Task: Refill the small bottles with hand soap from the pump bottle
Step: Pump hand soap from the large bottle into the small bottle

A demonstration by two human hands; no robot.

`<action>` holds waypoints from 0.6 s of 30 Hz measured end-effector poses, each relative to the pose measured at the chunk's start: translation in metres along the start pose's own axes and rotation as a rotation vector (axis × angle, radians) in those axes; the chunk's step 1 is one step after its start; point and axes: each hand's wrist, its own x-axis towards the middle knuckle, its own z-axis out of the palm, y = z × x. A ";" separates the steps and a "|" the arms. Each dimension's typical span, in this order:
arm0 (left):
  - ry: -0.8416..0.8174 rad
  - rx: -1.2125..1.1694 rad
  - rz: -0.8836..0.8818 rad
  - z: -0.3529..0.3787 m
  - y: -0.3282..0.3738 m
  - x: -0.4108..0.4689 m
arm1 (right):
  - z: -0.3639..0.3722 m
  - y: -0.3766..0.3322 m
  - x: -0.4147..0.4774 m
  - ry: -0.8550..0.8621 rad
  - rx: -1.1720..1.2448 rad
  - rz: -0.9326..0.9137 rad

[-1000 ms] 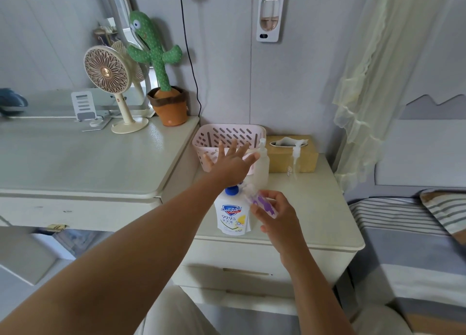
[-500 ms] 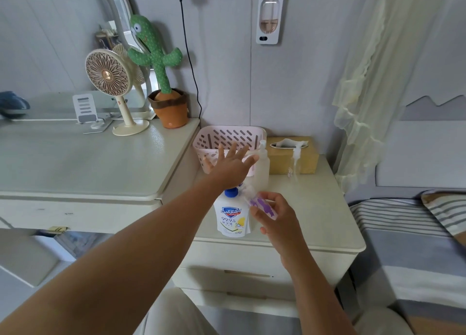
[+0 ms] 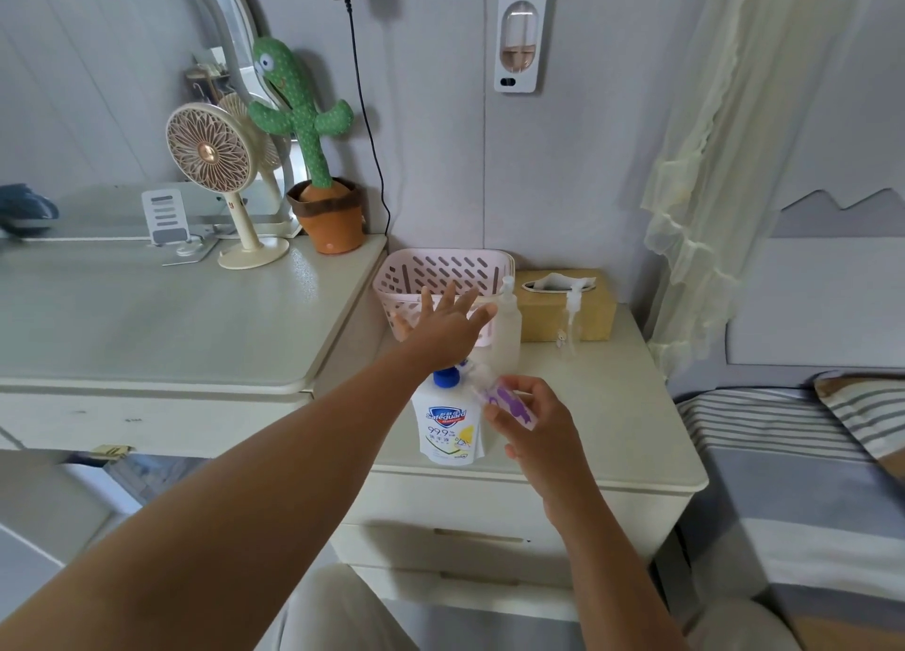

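Note:
A white hand soap pump bottle with a blue collar stands at the front of the nightstand. My left hand lies flat on its pump head, fingers spread. My right hand holds a small clear bottle with a purple label, tilted with its mouth toward the pump nozzle. Behind stand a frosted small pump bottle and a tiny clear pump bottle.
A pink slotted basket and a tan tissue box sit at the back of the nightstand. To the left is a higher dresser with a fan and a toy cactus. A bed lies to the right.
Both hands stay almost where they were; my left palm stays on the pump head and the small bottle stays at the nozzle. The view shifted slightly.

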 end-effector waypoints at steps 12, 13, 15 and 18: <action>-0.010 0.015 0.027 -0.006 0.003 -0.006 | -0.002 0.000 0.001 -0.003 -0.007 -0.009; -0.008 0.006 0.032 -0.004 0.004 -0.005 | -0.002 0.000 0.001 -0.002 -0.005 -0.012; -0.011 -0.036 0.014 0.002 -0.001 0.001 | -0.001 0.002 0.000 -0.003 0.008 -0.005; -0.014 -0.077 -0.023 0.009 -0.007 0.004 | 0.002 0.007 -0.001 0.005 0.030 0.028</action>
